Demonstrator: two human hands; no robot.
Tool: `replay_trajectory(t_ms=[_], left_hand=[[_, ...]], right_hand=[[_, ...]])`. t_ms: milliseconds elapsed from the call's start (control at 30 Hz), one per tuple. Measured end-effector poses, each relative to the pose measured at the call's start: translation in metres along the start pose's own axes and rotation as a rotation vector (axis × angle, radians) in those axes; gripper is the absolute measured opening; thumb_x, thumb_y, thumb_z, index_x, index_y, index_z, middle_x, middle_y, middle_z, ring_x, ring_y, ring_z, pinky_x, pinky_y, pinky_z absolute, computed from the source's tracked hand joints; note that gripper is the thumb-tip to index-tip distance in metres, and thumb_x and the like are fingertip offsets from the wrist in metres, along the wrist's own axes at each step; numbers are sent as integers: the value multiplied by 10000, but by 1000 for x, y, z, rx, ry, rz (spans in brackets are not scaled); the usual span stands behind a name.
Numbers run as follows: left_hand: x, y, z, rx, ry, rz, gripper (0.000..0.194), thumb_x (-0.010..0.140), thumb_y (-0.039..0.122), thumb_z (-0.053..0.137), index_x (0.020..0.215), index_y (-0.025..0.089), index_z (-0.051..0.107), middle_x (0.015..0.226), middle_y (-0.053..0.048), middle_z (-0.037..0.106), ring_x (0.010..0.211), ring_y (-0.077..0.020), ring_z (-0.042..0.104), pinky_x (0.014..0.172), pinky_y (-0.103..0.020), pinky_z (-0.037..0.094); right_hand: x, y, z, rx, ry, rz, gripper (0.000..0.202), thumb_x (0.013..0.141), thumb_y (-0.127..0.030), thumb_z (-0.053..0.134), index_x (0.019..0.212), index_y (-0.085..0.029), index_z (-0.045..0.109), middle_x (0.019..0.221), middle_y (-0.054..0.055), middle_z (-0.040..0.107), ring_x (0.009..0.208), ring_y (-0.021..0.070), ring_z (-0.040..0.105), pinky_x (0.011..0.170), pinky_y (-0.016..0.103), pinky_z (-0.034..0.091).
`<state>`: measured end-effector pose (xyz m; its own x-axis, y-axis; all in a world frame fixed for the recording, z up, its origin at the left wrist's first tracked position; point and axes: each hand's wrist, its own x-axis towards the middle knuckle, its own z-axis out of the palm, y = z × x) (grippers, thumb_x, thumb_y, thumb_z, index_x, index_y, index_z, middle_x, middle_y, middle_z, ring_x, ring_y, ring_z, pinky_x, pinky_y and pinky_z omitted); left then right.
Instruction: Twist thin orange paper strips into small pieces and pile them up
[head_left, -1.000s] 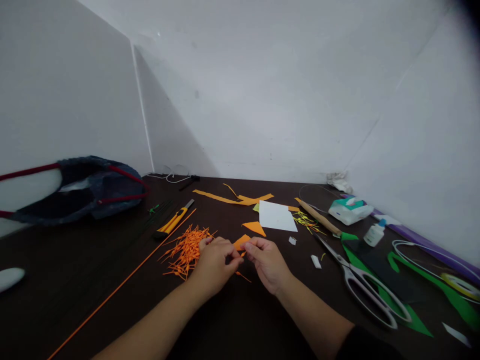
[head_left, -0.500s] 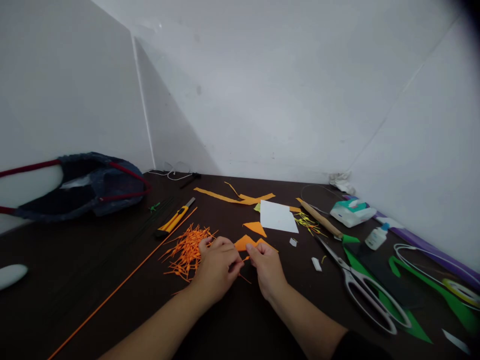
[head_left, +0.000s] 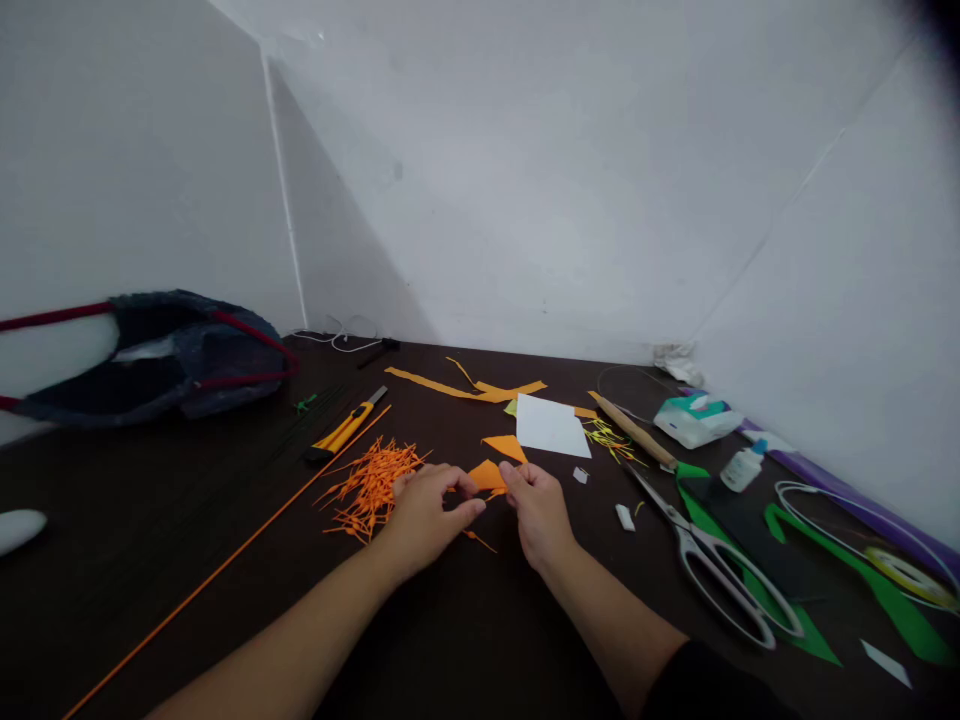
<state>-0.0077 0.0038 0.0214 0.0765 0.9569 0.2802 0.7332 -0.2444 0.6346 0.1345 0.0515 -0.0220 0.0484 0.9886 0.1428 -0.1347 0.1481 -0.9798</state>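
Note:
My left hand (head_left: 431, 512) hovers beside a pile of thin orange twisted strands (head_left: 373, 485), each with a small thickened part. Its thumb and forefinger are apart with nothing visible between them. My right hand (head_left: 538, 508) is closed in a pinch, and a thin orange strand (head_left: 494, 494) sticks out from its fingertips toward the left hand. Below the fingers lies a loose orange strand (head_left: 480, 541). Just behind the hands are cut pieces of orange paper (head_left: 504, 446), partly covered by the fingers.
A yellow utility knife (head_left: 349, 425) and a long orange rod (head_left: 225, 562) lie at left. White paper (head_left: 551, 427) and orange strips (head_left: 431, 385) are behind. On the right are large scissors (head_left: 720, 565), a glue bottle (head_left: 744, 466), green material (head_left: 885, 590) and a tissue pack (head_left: 694, 420).
My left thumb and forefinger have parted and moved slightly away from the right hand's fingertips. The right hand keeps its pinch. The view has shifted a little.

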Motion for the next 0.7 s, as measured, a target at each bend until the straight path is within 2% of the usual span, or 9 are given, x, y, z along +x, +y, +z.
replay_trajectory(t_ms=[67,200,367,500,600,700], left_hand=[[0,0,4,-88,-71,-9,188,756,356,502,810,224,624,813,0,635,802,-180,530,762,-307,346],[-1,-2,18,-236,-162,-84,311,814,355,392,706,183,628,684,-2,620,697,-158,550,670,-261,378],[-1,-6,24,-430,-166,-226,213,757,283,458,659,160,601,601,9,585,614,-143,539,599,-241,393],[0,-5,19,-594,-177,-280,269,782,324,428,708,141,610,625,-8,600,641,-143,547,642,-254,403],[-1,-4,20,-692,-208,-321,337,793,381,412,722,124,617,605,-19,601,552,-117,507,561,-234,373],[-3,-2,24,-782,-262,-387,392,784,439,420,692,112,615,558,-19,586,411,-72,387,430,-206,265]], right_hand=[[-2,-2,-1,-23,-14,-24,381,675,-398,606,489,-192,345,446,-76,323,454,83,259,440,221,228],[-7,-5,-2,-58,-37,-45,375,690,-390,595,495,-193,342,476,-71,314,476,90,269,459,222,256],[-6,-2,-3,-81,6,0,379,696,-402,589,505,-196,335,485,-68,306,485,97,266,460,228,253],[-6,-1,-4,-63,5,7,371,704,-397,586,512,-195,341,492,-65,325,490,98,278,471,232,261],[-8,-3,-4,-69,-27,-34,357,717,-377,578,517,-193,348,503,-64,331,496,99,287,483,234,272],[-12,-4,-4,-103,-58,-120,350,727,-357,573,519,-194,345,514,-63,340,502,101,304,495,236,289]])
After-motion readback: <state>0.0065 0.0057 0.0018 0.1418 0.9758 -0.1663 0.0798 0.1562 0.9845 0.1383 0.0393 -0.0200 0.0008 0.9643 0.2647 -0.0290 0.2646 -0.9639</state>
